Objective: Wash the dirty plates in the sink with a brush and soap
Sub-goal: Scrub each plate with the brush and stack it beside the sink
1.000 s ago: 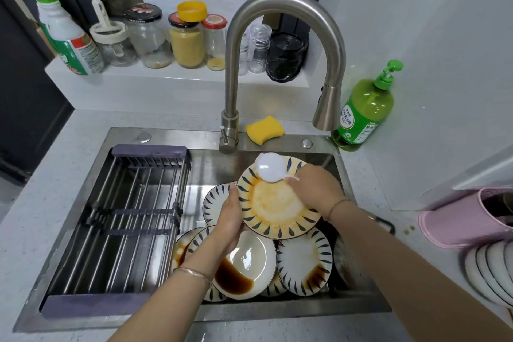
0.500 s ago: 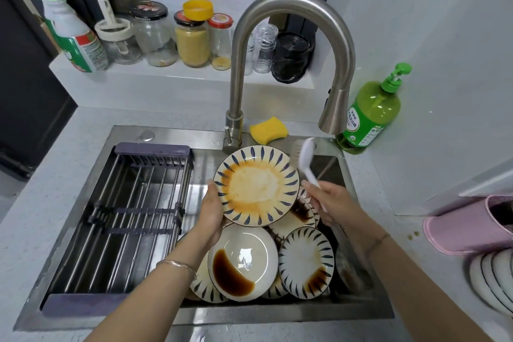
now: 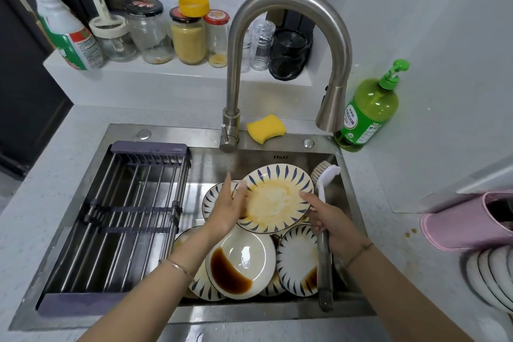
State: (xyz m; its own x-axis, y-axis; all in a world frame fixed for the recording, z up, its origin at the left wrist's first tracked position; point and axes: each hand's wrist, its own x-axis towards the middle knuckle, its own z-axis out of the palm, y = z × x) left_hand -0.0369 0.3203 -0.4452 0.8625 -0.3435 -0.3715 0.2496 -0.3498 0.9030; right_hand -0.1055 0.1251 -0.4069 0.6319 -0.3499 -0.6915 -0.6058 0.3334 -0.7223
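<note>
At the upper left, a spray bottle [image 3: 69, 44] stands on a shelf [image 3: 166, 75] beside a row of jars. One clear jar [image 3: 151, 33] holds only a few crumbs, and a yellow-capped jar [image 3: 188, 39] is most of the way full of yellow grains. Below, the left half of the sink [image 3: 194, 133] holds a rod drying rack [image 3: 125, 216].

At centre, the left hand [image 3: 226, 208] holds the plate [image 3: 274, 200] by its left rim, thumb on the front and one finger stretched upward. The plate is tilted with its face toward the camera, orange-yellow smears across its well, above the dirty plates [image 3: 298, 261] stacked in the sink's right half. One of these, a pale dish [image 3: 240, 264], carries a pool of dark brown sauce.

Just right of the plate, the right hand [image 3: 333, 225] is curled round the handle of the brush [image 3: 323, 203], one finger touching the plate's right rim. The brush's long axis runs nearly straight up the frame, its handle end over the sink's near edge. The head points at the far wall, with the bristles turned to the upper left.

On the surface [image 3: 388, 175] behind lie a yellow sponge [image 3: 266, 128] and a green soap bottle [image 3: 369, 111] that looks mostly full. At the far right are a pink holder [image 3: 466, 219] and stacked white dishes [image 3: 494, 277].
</note>
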